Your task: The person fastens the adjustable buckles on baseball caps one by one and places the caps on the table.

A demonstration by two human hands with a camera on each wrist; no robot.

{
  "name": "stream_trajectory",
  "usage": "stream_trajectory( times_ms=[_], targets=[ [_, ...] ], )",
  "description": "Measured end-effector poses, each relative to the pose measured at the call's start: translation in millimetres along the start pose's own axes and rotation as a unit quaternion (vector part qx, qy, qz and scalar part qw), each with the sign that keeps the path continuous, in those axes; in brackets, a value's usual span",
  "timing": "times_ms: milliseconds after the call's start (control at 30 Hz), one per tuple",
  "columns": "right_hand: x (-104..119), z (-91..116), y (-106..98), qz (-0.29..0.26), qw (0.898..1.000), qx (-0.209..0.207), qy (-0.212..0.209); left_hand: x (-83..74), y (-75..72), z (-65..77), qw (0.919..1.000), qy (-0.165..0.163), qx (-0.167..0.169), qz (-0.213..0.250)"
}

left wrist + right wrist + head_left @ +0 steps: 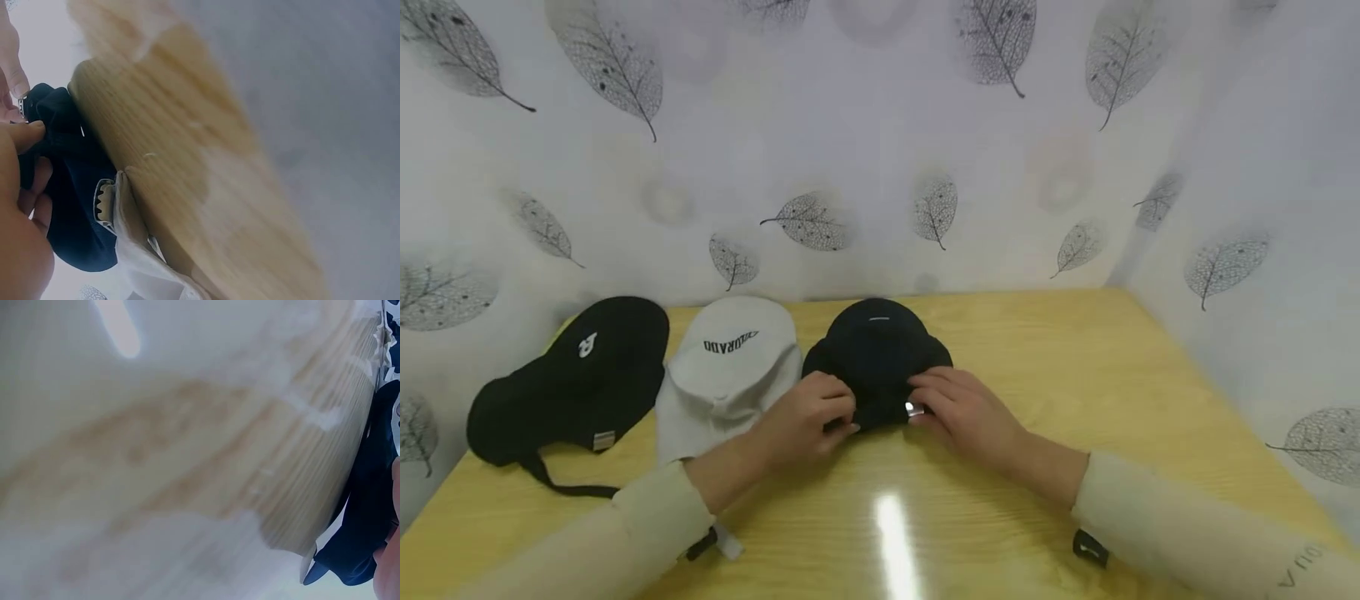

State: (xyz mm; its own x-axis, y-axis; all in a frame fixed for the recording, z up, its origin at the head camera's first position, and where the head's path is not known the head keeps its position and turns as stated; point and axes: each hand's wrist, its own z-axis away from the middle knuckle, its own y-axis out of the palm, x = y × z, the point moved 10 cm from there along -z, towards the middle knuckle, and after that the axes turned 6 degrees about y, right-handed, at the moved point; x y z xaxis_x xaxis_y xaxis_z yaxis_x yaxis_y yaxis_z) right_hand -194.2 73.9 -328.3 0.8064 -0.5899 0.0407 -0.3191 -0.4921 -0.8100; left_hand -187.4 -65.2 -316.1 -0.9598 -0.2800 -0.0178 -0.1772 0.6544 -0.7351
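Note:
A black hat lies on the table with its rounded part toward the wall and a small pale mark near its top. My left hand pinches its near left edge, thumb and fingers on the dark fabric in the left wrist view. On the opposite side, my right hand grips the near right edge, beside a shiny metal buckle. The right wrist view catches only part of those fingers at its border, against the dark cloth.
Left of the black hat sits a light grey cap lettered COLORADO, close by my left forearm. Farther left lies another black cap with a white logo and a loose strap. A leaf-patterned wall borders the wooden table.

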Motion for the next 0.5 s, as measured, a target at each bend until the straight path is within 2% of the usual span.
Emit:
stream_trajectory(
  times_ms=[133,200,400,500],
  targets=[
    [5,-1,1,0.001,1.0,-0.005,-0.018,1.2,0.1,4.9,1.0,-0.006,0.002,0.007],
    [4,-3,-1,0.002,1.0,-0.008,-0.017,3.8,1.8,3.3,0.9997,-0.018,0.012,0.01],
    [-1,-4,-4,0.003,1.0,-0.009,-0.011,4.7,6.6,-1.3,0.9993,-0.019,0.028,0.016],
    [3,1,-2,-0.001,1.0,-0.002,-0.012,0.0,10.2,0.1,0.9989,-0.021,0.034,0.026]
  ],
)
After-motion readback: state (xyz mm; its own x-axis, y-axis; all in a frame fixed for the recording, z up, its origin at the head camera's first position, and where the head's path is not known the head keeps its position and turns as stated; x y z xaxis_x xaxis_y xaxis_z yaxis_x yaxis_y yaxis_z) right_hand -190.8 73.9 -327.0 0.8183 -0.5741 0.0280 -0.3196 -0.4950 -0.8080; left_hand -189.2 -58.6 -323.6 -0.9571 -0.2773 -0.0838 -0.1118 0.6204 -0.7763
